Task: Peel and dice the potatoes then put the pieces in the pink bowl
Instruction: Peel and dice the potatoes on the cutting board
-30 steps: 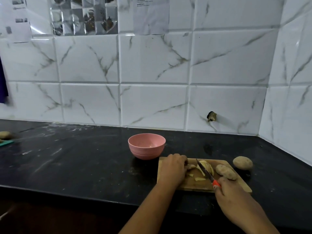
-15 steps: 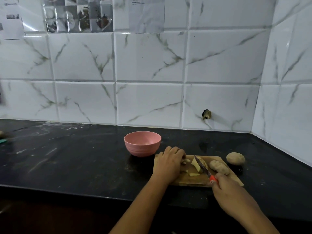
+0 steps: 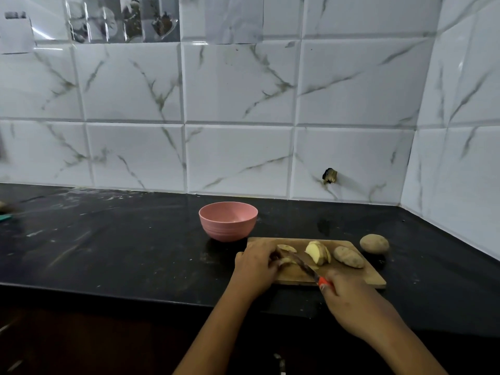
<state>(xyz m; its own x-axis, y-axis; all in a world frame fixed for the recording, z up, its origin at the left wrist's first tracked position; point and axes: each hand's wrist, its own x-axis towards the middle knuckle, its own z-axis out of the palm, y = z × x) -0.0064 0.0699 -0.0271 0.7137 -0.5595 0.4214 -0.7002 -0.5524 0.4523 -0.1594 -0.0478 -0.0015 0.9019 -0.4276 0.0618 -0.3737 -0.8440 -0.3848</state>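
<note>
A wooden cutting board (image 3: 359, 277) lies on the black counter. My left hand (image 3: 254, 263) presses a potato piece (image 3: 286, 261) down on the board's left part. My right hand (image 3: 351, 299) grips a knife (image 3: 305, 267) by its red handle, the blade resting across that piece. A sliced, pale potato chunk (image 3: 318, 252) sits mid-board, with a slice (image 3: 287, 248) behind my fingers. An unpeeled potato (image 3: 348, 256) lies on the board's right part. Another whole potato (image 3: 374, 243) rests on the counter beside the board. The pink bowl (image 3: 228, 224) stands just behind the board's left corner.
The tiled wall runs behind the counter and turns forward at the right corner (image 3: 405, 201). A broken hole (image 3: 329, 175) marks the tile above the board. A teal object (image 3: 5, 217) sits at the far left edge of the black counter (image 3: 108, 239).
The knife blade has swung left from the sliced chunk to the piece under my left hand. My left hand has shifted slightly on the board. The view has also shifted.
</note>
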